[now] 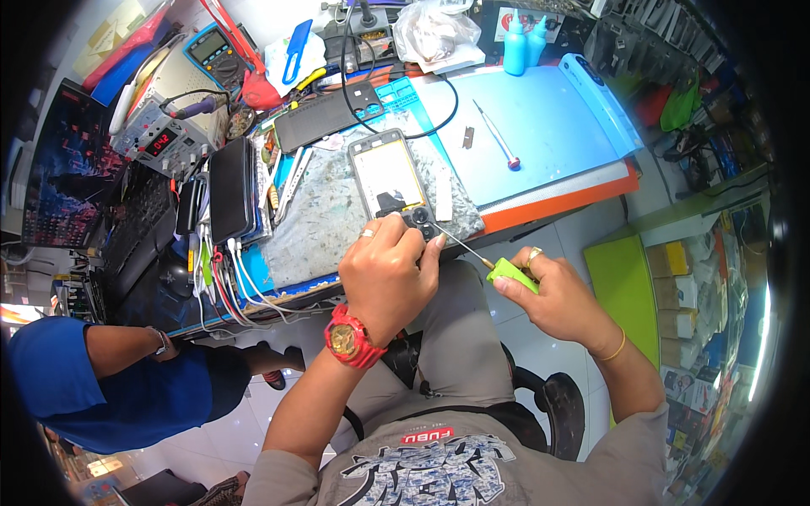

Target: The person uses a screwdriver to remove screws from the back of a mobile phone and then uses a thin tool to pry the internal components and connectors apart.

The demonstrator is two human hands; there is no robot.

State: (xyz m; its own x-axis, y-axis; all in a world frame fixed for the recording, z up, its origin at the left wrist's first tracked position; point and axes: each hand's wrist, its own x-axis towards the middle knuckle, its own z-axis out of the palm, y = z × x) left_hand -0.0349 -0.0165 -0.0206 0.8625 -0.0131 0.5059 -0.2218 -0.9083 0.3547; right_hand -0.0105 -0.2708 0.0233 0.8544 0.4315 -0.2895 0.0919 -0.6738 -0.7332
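Note:
An opened phone (390,173) lies on the stained grey mat (308,236), its pale inside showing and a camera module (419,218) at its near end. My left hand (384,270), with a red watch on the wrist, rests on that near end, fingers bent onto it; its fingertips are partly hidden. My right hand (548,299) grips a lime green screwdriver (510,272), whose thin shaft reaches up-left to the camera module beside my left thumb. A narrow white piece (444,196) lies right of the phone. A dark phone back (325,118) lies beyond it.
A blue pad (523,118) at right carries tweezers (494,131); two blue bottles (515,46) stand behind. Stacked phones (232,190), cables (240,266), a power supply (160,139), multimeter (211,55) and laptop (118,219) crowd the left. A co-worker in blue (126,379) is at lower left.

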